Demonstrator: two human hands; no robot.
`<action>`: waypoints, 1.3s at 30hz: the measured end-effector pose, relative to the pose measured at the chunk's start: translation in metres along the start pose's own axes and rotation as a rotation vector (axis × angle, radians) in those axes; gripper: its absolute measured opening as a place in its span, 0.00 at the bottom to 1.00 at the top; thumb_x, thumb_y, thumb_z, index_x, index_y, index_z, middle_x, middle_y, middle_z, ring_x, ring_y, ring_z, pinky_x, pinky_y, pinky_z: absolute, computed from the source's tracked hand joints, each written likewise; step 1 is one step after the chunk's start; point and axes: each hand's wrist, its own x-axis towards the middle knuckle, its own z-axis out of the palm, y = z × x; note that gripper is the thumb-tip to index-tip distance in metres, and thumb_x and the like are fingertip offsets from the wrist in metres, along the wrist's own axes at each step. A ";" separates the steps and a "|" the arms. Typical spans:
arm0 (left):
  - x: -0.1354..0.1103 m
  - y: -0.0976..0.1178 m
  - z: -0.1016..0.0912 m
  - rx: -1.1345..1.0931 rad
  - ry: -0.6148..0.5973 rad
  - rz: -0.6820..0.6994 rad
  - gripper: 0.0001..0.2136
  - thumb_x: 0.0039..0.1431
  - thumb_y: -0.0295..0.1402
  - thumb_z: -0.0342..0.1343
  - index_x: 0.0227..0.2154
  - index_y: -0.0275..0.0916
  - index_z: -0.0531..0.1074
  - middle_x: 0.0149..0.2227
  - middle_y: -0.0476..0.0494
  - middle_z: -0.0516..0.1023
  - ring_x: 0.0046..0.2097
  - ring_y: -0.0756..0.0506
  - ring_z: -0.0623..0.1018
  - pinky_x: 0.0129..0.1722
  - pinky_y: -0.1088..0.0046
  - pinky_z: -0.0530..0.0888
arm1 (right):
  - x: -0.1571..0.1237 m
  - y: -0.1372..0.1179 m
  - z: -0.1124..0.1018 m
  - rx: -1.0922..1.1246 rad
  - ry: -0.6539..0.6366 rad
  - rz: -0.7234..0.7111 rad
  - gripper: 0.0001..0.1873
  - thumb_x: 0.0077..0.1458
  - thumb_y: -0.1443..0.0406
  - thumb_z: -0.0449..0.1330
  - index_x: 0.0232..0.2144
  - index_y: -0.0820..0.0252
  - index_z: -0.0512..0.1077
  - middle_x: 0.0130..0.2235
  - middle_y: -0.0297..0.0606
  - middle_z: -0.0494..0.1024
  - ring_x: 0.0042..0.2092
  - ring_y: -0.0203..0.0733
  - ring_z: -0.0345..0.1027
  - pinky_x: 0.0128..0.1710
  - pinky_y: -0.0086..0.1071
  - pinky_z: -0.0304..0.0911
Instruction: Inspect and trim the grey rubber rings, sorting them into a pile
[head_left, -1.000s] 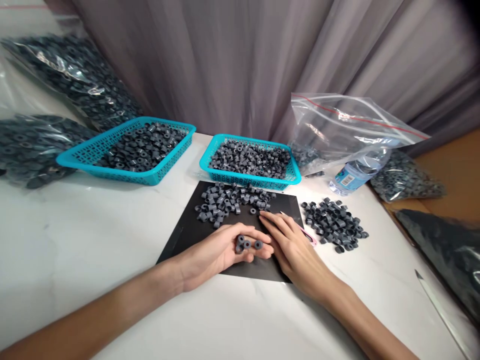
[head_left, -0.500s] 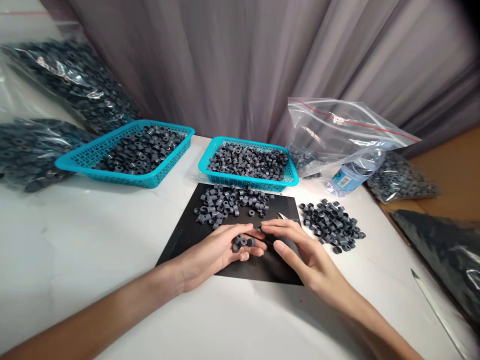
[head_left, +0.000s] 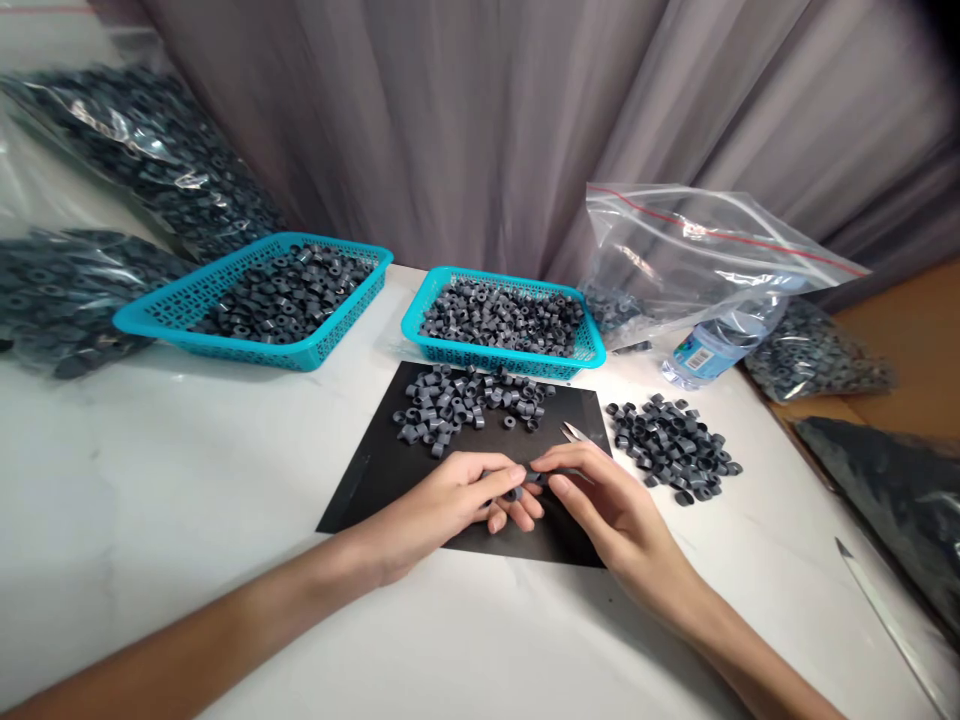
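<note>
My left hand [head_left: 469,495] is curled, palm up, around several small grey plastic rings [head_left: 514,494], with the thumb lying over them. Close by on the right, my right hand [head_left: 600,500] is bent with thumb and fingertips nearly together at a small dark ring [head_left: 537,478] between the hands; part of it is covered by fingers. Both hands are above a black mat [head_left: 367,490]. On the mat's far part lies a loose heap of grey rings [head_left: 442,405]. A pair of pointed metal tweezers or scissor tips [head_left: 574,433] shows beyond my right fingers.
Two blue baskets [head_left: 300,355] [head_left: 502,358] full of rings stand at the back. Another ring heap [head_left: 675,445] lies right of the mat, before a water bottle [head_left: 701,355] and a clear zip bag [head_left: 697,240]. Filled bags [head_left: 150,150] lean at left. A pale pointed strip [head_left: 885,610] lies right.
My left thumb has closed down over the rings, which lay exposed in the open palm before. My right fingertips have come lower and closer to the thumb. The view has shifted slightly.
</note>
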 end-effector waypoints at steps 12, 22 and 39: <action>0.000 0.000 0.006 -0.011 0.037 -0.070 0.24 0.67 0.49 0.47 0.33 0.31 0.76 0.30 0.41 0.79 0.30 0.51 0.67 0.33 0.72 0.63 | 0.001 0.000 -0.002 -0.170 -0.019 -0.061 0.13 0.66 0.66 0.58 0.49 0.47 0.77 0.43 0.37 0.74 0.46 0.40 0.69 0.46 0.34 0.64; 0.002 -0.002 -0.001 0.152 -0.082 0.077 0.17 0.66 0.45 0.52 0.38 0.35 0.76 0.33 0.44 0.78 0.28 0.52 0.68 0.29 0.74 0.63 | 0.001 -0.004 -0.003 -0.165 -0.037 -0.072 0.14 0.67 0.65 0.56 0.52 0.49 0.75 0.43 0.38 0.77 0.45 0.42 0.70 0.47 0.37 0.64; 0.000 0.006 0.006 -0.064 0.039 -0.070 0.19 0.66 0.47 0.52 0.41 0.34 0.76 0.35 0.40 0.79 0.37 0.46 0.76 0.33 0.70 0.64 | 0.002 0.002 -0.004 0.011 0.123 -0.007 0.08 0.65 0.61 0.59 0.44 0.52 0.77 0.46 0.40 0.75 0.50 0.45 0.70 0.48 0.38 0.69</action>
